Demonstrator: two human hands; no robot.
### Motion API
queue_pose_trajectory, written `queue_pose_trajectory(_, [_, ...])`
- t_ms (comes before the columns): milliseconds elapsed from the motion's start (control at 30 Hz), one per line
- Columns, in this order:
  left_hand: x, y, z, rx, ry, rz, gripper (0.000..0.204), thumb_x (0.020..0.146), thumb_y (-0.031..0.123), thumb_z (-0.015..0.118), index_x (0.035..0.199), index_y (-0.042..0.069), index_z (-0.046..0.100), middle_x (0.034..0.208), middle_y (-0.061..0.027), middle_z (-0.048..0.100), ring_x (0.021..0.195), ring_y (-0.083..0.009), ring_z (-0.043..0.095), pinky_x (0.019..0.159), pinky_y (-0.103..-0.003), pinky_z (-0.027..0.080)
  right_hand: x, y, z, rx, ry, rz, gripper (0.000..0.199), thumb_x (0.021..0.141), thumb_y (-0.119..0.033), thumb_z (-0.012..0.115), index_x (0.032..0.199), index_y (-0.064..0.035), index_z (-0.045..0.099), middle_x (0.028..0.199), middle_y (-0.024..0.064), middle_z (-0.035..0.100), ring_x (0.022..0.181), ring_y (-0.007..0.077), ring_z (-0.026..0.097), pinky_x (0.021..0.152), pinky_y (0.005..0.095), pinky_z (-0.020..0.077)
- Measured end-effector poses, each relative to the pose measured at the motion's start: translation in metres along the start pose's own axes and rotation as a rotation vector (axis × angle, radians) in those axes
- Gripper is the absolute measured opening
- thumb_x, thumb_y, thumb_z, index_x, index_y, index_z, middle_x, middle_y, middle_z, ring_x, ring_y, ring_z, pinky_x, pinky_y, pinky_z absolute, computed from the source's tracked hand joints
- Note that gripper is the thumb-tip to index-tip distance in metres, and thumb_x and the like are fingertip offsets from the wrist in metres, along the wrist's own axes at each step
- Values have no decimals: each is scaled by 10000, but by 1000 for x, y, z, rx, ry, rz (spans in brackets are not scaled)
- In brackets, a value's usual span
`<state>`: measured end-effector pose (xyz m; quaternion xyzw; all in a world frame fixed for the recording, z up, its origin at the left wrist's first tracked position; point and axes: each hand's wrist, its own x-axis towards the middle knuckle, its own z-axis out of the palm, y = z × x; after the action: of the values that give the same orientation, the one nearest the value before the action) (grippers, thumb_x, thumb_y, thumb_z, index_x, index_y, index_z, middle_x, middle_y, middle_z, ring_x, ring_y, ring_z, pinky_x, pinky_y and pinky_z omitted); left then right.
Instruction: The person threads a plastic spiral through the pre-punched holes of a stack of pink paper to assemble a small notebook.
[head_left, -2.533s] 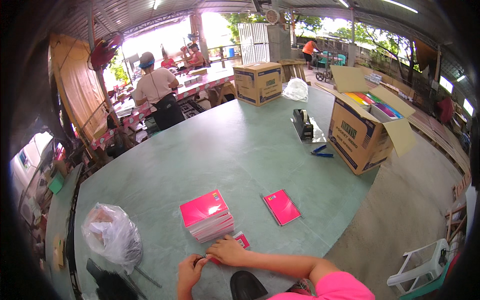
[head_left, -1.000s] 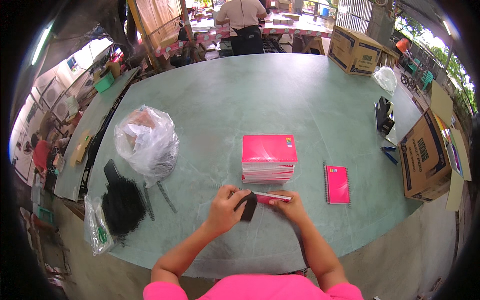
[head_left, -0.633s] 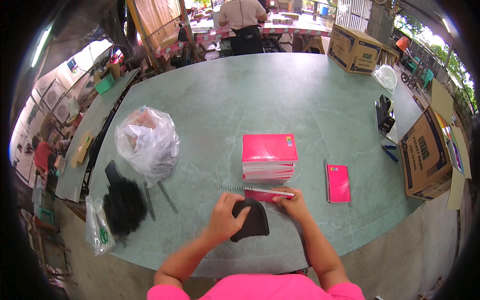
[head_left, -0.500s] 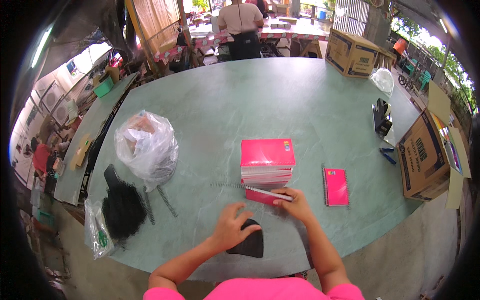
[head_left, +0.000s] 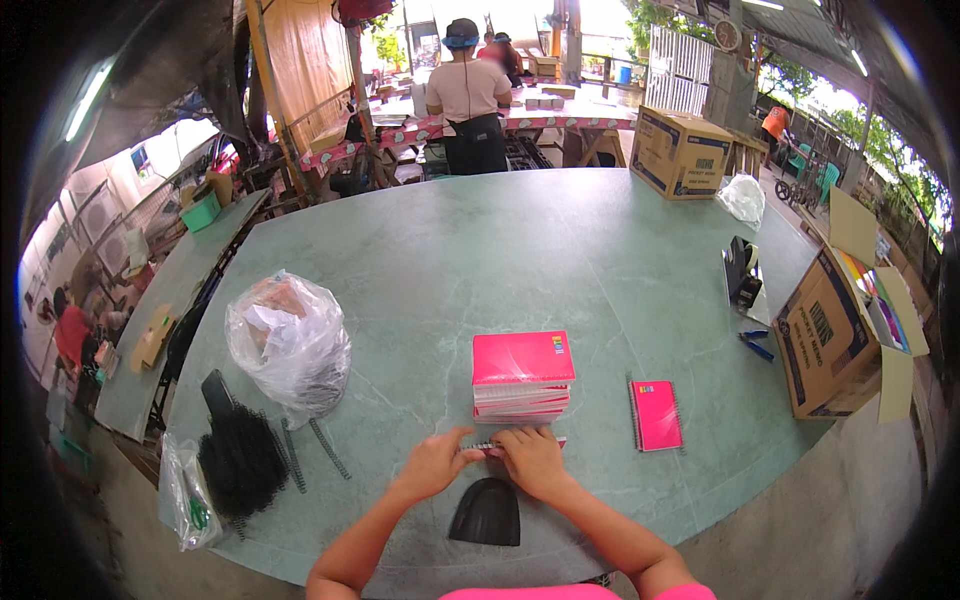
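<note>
A small pink notebook [head_left: 562, 441] is held edge-on in front of the stack, mostly hidden by my fingers. My right hand [head_left: 530, 460] grips it from the right. A dark spiral coil [head_left: 480, 447] runs along its edge, and my left hand [head_left: 436, 464] pinches the coil's left end between thumb and fingers. Just beyond stands a stack of pink-covered notebooks [head_left: 520, 358] with white page edges. Below my hands, a black rounded pad [head_left: 486, 512] lies on the table. To the right, a pink notebook [head_left: 657, 415] lies flat with a coil along its left edge.
At left are a heap of black coils [head_left: 240, 462], loose coils [head_left: 330, 449], a clear plastic bag [head_left: 288, 345] and a smaller bag [head_left: 188, 495]. At right are blue-handled pliers [head_left: 756, 345], a black tape dispenser [head_left: 742, 272], an open carton [head_left: 828, 335] and another carton [head_left: 680, 152].
My left hand has moved from above the black pad to the coil's left end. My right hand has shifted left along the notebook, and the view has tilted up.
</note>
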<state>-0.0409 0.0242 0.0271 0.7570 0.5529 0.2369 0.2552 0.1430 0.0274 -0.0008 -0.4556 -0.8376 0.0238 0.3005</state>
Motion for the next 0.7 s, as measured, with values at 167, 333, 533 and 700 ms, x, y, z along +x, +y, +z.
queue_pose_trajectory(167, [-1, -18, 4, -9, 3, 116, 234, 801, 243, 638, 889, 29, 605, 796, -150, 574, 709, -289, 575, 643, -359, 449, 3, -2, -6, 58, -103, 20, 176, 824, -280, 546, 918, -141, 600, 770, 49, 634, 734, 213, 597, 672, 358, 398])
queue_pose_trajectory(333, [0, -17, -3, -208, -17, 109, 223, 779, 220, 662, 862, 24, 595, 778, -128, 560, 700, -287, 565, 640, -356, 453, 4, 6, -9, 181, -156, 59, 166, 826, -262, 545, 928, -149, 612, 806, 53, 643, 759, 216, 608, 682, 368, 407])
queue_pose_trajectory(533, [-4, -7, 8, -69, 178, 146, 253, 783, 261, 649, 839, 24, 579, 796, -136, 553, 739, -338, 562, 637, -404, 450, 10, -4, -15, 231, -249, 81, 176, 837, -236, 534, 956, -119, 590, 869, 74, 635, 799, 256, 602, 691, 407, 417])
queue_pose_trajectory(700, [-3, -14, -2, 69, -119, 62, 252, 825, 269, 596, 880, 22, 602, 807, -165, 585, 761, -325, 566, 660, -393, 447, 8, -5, -7, 374, -135, 59, 180, 824, -180, 521, 969, -76, 547, 886, 121, 608, 828, 309, 585, 693, 425, 427])
